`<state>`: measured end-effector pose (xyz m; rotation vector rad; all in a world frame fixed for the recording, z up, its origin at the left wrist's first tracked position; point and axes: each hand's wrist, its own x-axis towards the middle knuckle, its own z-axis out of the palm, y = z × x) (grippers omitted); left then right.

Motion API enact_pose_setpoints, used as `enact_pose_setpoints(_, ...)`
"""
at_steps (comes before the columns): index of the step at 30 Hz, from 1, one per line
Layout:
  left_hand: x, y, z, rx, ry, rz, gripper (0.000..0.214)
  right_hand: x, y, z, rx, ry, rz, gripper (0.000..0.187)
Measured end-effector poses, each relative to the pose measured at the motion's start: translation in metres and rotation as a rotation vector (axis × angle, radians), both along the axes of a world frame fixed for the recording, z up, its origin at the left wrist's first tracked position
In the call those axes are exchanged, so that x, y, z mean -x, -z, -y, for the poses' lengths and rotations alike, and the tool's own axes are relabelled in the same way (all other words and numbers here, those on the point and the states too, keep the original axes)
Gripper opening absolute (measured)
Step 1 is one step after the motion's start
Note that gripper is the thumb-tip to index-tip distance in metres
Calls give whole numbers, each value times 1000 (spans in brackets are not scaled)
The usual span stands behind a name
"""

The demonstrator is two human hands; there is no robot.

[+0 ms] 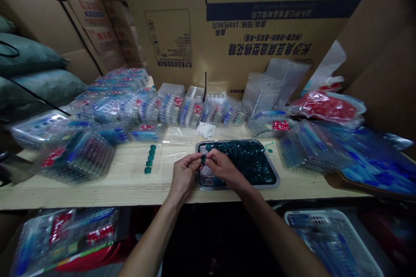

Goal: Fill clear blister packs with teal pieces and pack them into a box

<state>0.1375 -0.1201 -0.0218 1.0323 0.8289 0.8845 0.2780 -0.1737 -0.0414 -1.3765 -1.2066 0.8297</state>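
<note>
Between the fingertips of both my hands is a small dark green piece [203,159], partly covered by the fingers. My left hand [184,173] pinches it from the left and my right hand [222,166] from the right. Both are above the left end of a shallow tray [274,181] with a pale rim, filled with many similar dark green pieces [243,160]. Left of my hands, a short column of green pieces [149,159] lies in a clear plastic tray [157,166] on the wooden table.
Stacked clear packs [76,156] with red and blue contents line the table's left and back. A crumpled white tissue [206,130] lies behind the tray. More packs [305,147] and a red bag [328,106] stand right. Below are a white basket [331,214] and cardboard boxes [260,30] rise behind.
</note>
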Motion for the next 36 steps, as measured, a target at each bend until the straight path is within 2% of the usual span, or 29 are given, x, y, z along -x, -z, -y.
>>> enact_pose_setpoints(4, 0, -3, 4, -58, 25, -48, 40, 0, 0, 1, -7, 35, 84, 7)
enact_pose_setpoints(9, 0, -3, 5, -65, 86, -64, 44, -1, 1, 2, -29, -34, 54, 9)
enact_pose_setpoints(13, 2, -2, 4, 6, 61, -67, 36, -3, 5, 0, 2, -51, 3, 8)
enact_pose_setpoints(19, 5, 3, 13, 206, 52, 57, 37, -8, 13, 6, 14, 32, 168, 10)
enact_pose_setpoints(22, 11, 9, 18, 258, 78, 92, 41, -5, 14, 10, 25, -29, 192, 11)
enact_pose_setpoints(24, 21, 13, 13, 245, 94, 77, 42, -6, 10, 12, 47, -100, 223, 10)
enact_pose_setpoints(26, 36, 16, -3, 147, 49, 11, 41, -11, 3, 13, 67, -112, 333, 15)
enact_pose_setpoints(27, 44, 17, -16, 60, -4, -45, 39, -14, 0, 13, 83, -72, 429, 20)
enact_pose_setpoints(29, 59, 20, -45, -166, -134, -203, 31, -22, -7, 13, 149, 76, 676, 27)
enact_pose_setpoints(31, 69, 23, -73, -385, -197, -382, 20, -28, -10, 13, 266, 184, 915, 28)
enact_pose_setpoints(33, 70, 27, -93, -544, -165, -530, 15, -30, -10, 13, 381, 192, 1079, 28)
enact_pose_setpoints(36, 63, 35, -108, -743, -53, -704, 16, -27, -6, 11, 456, 145, 1189, 27)
